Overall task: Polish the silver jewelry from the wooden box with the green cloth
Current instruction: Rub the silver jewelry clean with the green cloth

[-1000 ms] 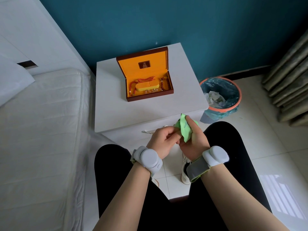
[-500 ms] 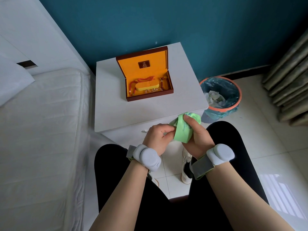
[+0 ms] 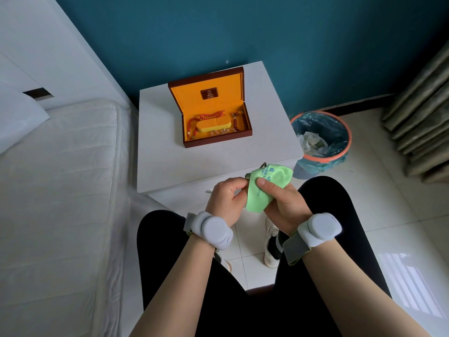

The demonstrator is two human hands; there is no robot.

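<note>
The wooden box (image 3: pixel 213 139) stands open on the white nightstand (image 3: pixel 170 164), lined in orange, with red bead strings around a yellow cushion inside. In front of the nightstand my right hand (image 3: pixel 279 200) grips the green cloth (image 3: pixel 264 188), thumb pressed on top of it. A small silver piece (image 3: pixel 263 165) pokes out at the cloth's upper edge; most of it is wrapped and hidden. My left hand (image 3: pixel 226 198) pinches the cloth's left side with curled fingers, most likely the jewelry through it.
A white mattress (image 3: pixel 60 190) lies to the left. An orange-rimmed waste bin (image 3: pixel 323 139) with a blue liner stands right of the nightstand, curtains (image 3: pixel 422 113) beyond it. My black-clad legs and white shoes are below the hands, on a tiled floor.
The cloth has shifted in my right hand, with its printed side now spread upward. Both hands stay together in front of the nightstand, drifting slightly up and right.
</note>
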